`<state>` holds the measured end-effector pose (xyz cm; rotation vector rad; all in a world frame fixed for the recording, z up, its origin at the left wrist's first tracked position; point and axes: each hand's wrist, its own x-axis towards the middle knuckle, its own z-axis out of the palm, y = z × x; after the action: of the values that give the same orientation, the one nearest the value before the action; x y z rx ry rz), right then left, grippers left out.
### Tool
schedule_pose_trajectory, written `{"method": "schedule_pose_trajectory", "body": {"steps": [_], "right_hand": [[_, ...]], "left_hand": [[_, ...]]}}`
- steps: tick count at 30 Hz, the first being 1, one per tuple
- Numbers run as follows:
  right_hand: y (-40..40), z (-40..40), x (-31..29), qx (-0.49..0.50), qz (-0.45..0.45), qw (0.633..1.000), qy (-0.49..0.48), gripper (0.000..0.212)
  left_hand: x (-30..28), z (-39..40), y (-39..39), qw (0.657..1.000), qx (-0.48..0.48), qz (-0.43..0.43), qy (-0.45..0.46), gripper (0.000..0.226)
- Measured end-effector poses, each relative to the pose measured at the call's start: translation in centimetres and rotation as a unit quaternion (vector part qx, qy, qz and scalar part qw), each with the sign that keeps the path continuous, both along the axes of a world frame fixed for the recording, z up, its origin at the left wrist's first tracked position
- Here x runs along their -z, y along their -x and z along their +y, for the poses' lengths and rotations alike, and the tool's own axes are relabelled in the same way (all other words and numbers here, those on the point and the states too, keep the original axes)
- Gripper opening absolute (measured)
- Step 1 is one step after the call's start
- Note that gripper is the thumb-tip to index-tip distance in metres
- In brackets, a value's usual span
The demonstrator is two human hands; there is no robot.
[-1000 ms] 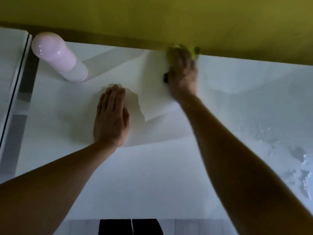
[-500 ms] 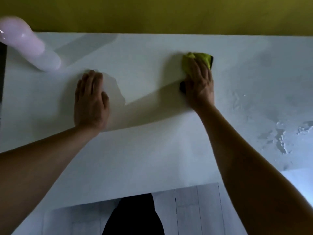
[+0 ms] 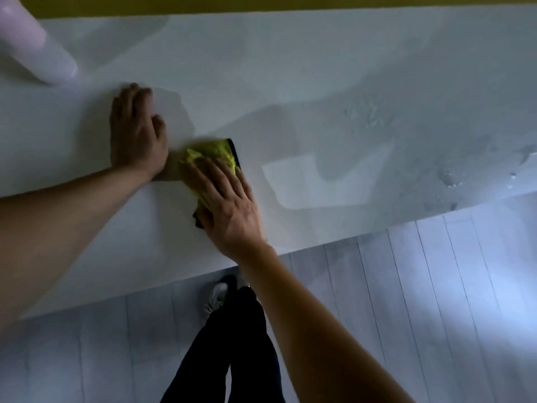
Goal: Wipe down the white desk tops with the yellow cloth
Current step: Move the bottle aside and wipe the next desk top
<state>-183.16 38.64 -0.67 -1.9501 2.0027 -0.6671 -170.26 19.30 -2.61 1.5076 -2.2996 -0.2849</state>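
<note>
The white desk top [image 3: 290, 82] fills the upper half of the view. A yellow cloth [image 3: 216, 154] with a dark edge lies on it near the middle. My right hand [image 3: 229, 205] lies flat on the cloth with straight fingers and presses it against the desk. My left hand [image 3: 136, 135] rests palm down on the bare desk just left of the cloth, almost touching it. Most of the cloth is hidden under my right hand.
A pale pink and white cylinder [image 3: 35, 45] stands at the desk's far left corner. Wet patches and droplets [image 3: 447, 175] glisten on the right part of the desk. A yellow wall [image 3: 261, 1] runs behind. Grey plank floor [image 3: 406, 301] and my legs [image 3: 232, 338] lie below the desk's near edge.
My right hand has drawn the cloth back from the far edge by the wall toward the near edge and to the left, ending beside my left hand. The left hand stayed planted.
</note>
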Motion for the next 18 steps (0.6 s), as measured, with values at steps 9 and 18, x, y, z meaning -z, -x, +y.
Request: {"method": "schedule_pose_trajectory", "body": {"steps": [9, 18], "right_hand": [[17.5, 7.6, 0.4, 0.204, 0.036, 0.978, -0.015, 0.064], [14.9, 8.0, 0.6, 0.194, 0.035, 0.98, -0.02, 0.065]], "left_hand": [[0.4, 9.7, 3.5, 0.993, 0.116, -0.002, 0.009, 0.052], [-0.3, 18.6, 13.3, 0.985, 0.158, 0.052, -0.035, 0.051]]}}
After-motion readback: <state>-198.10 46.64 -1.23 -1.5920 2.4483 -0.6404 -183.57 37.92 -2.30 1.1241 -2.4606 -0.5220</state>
